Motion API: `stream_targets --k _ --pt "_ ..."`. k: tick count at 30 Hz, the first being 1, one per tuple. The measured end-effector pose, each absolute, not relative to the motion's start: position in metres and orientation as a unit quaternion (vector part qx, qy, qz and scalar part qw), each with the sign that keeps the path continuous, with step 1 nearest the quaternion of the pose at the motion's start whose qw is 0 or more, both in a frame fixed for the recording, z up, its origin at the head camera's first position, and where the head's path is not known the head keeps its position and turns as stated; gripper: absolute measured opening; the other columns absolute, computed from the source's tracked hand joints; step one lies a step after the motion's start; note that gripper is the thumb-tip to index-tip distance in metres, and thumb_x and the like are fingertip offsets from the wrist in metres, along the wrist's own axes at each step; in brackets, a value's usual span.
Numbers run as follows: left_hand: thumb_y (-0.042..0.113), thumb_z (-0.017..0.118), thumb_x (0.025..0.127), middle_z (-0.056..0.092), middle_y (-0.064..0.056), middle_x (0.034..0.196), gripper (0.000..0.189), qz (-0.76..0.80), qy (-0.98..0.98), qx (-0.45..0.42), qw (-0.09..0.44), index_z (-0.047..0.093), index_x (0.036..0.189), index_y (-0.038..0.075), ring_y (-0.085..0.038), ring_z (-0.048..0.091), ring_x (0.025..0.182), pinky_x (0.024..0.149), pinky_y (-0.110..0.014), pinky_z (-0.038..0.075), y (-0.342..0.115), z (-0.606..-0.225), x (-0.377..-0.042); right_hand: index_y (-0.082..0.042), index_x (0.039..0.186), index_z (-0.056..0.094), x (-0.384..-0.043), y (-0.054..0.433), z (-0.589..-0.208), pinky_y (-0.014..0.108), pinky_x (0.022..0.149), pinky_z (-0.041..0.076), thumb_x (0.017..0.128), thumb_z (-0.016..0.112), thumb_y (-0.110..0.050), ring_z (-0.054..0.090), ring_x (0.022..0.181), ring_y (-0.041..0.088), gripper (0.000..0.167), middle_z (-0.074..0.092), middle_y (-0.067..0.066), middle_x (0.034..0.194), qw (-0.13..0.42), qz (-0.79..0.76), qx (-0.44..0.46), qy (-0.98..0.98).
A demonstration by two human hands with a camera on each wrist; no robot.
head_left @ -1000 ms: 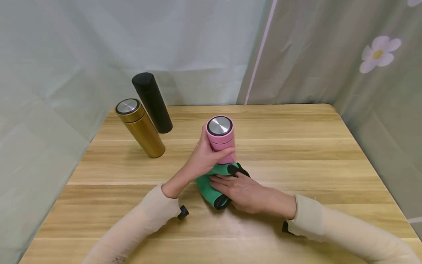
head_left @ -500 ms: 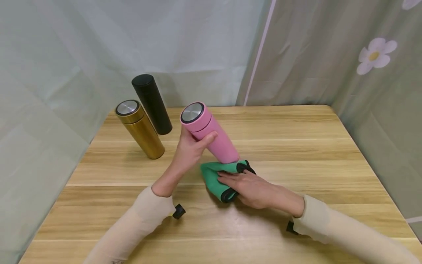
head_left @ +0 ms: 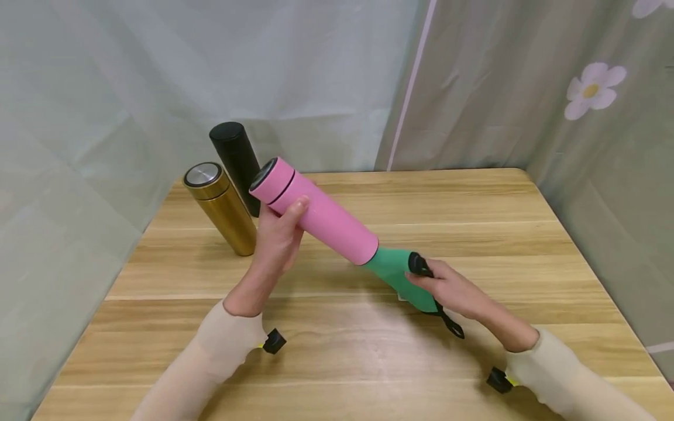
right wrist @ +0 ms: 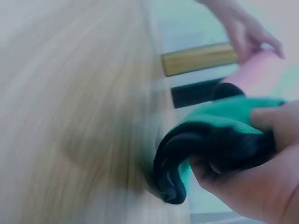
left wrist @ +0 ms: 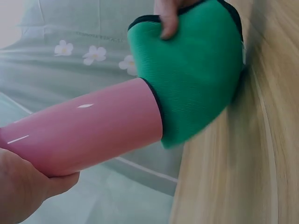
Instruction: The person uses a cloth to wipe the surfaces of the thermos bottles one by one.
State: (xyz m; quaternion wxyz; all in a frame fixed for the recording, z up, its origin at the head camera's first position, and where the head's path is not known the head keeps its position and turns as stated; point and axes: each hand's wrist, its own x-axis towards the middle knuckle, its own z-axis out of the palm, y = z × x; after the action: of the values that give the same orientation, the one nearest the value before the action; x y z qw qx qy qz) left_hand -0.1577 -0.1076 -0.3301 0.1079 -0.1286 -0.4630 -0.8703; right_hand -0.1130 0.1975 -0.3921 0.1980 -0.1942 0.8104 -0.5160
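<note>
A pink thermos bottle (head_left: 332, 222) is raised over the table and tilted, its silver-topped lid at the upper left. My left hand (head_left: 276, 237) grips it below the lid, thumb across the front. At its lower end is a green fabric pouch (head_left: 392, 269) with black trim and a black strap loop. My right hand (head_left: 453, 286) pinches the pouch by its black edge. In the left wrist view the bottle's base overlaps the green pouch (left wrist: 191, 74); whether they touch I cannot tell. The right wrist view, blurred, has the fingers and thumb of my right hand (right wrist: 252, 182) on the trim.
A gold thermos bottle (head_left: 223, 213) stands at the table's left, with a black one (head_left: 237, 158) just behind it. Beneath everything is a wood-grain table (head_left: 337, 362). Pale curtains (head_left: 316, 70) hang close behind its far edge.
The bottle has gone from upright to steeply tilted, its lid swinging left in my left hand. My right hand has moved right with the pouch, leaving the bottle's base bare.
</note>
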Motion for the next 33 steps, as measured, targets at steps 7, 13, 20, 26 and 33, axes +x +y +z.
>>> stream_targets --k 7,13,20,26,33 --pt "-0.007 0.056 0.096 0.054 -0.012 0.127 0.051 -0.883 -0.438 -0.128 0.105 0.038 0.140 0.013 -0.031 0.055 0.121 0.106 -0.047 0.049 -0.111 -0.330 -0.156 -0.007 0.143 0.042 -0.101 0.203 -0.380 0.046 0.094 0.055 0.109 0.051 -0.039 0.065 0.115 0.026 0.048 0.062 0.011 0.130 0.248 -0.739 0.011 0.626" --pt "-0.007 0.056 0.099 0.057 -0.013 0.123 0.042 -0.893 -0.417 -0.111 0.128 0.043 0.136 0.008 -0.031 0.058 0.117 0.105 -0.047 0.050 -0.108 -0.328 -0.154 -0.021 0.143 0.036 -0.083 0.188 -0.373 0.040 0.099 0.051 0.111 0.041 -0.047 0.057 0.118 0.020 0.042 0.052 0.001 0.131 0.220 -0.797 0.012 0.563" --pt "-0.003 0.060 0.098 0.061 -0.016 0.116 0.032 -0.899 -0.376 -0.114 0.195 0.051 0.128 0.004 -0.030 0.066 0.105 0.099 -0.046 0.054 -0.098 -0.334 -0.153 -0.021 0.151 0.033 -0.066 0.170 -0.368 0.034 0.105 0.048 0.114 0.032 -0.043 0.055 0.126 0.014 0.044 0.052 -0.005 0.140 0.208 -0.830 -0.063 0.513" --pt "0.002 0.065 0.098 0.060 -0.016 0.118 0.038 -0.906 -0.354 -0.090 0.215 0.046 0.131 0.005 -0.029 0.064 0.107 0.102 -0.046 0.052 -0.092 -0.341 -0.149 -0.017 0.152 0.034 -0.063 0.159 -0.374 0.033 0.106 0.048 0.115 0.028 -0.035 0.055 0.129 0.014 0.042 0.054 -0.002 0.142 0.178 -0.834 -0.126 0.508" --pt "0.002 0.062 0.099 0.060 -0.014 0.117 0.036 -0.909 -0.346 -0.090 0.216 0.046 0.131 0.006 -0.028 0.063 0.107 0.100 -0.045 0.054 -0.088 -0.344 -0.144 -0.013 0.147 0.039 -0.064 0.153 -0.377 0.034 0.102 0.051 0.115 0.028 -0.034 0.059 0.123 0.015 0.040 0.057 0.000 0.135 0.128 -0.835 -0.138 0.516"
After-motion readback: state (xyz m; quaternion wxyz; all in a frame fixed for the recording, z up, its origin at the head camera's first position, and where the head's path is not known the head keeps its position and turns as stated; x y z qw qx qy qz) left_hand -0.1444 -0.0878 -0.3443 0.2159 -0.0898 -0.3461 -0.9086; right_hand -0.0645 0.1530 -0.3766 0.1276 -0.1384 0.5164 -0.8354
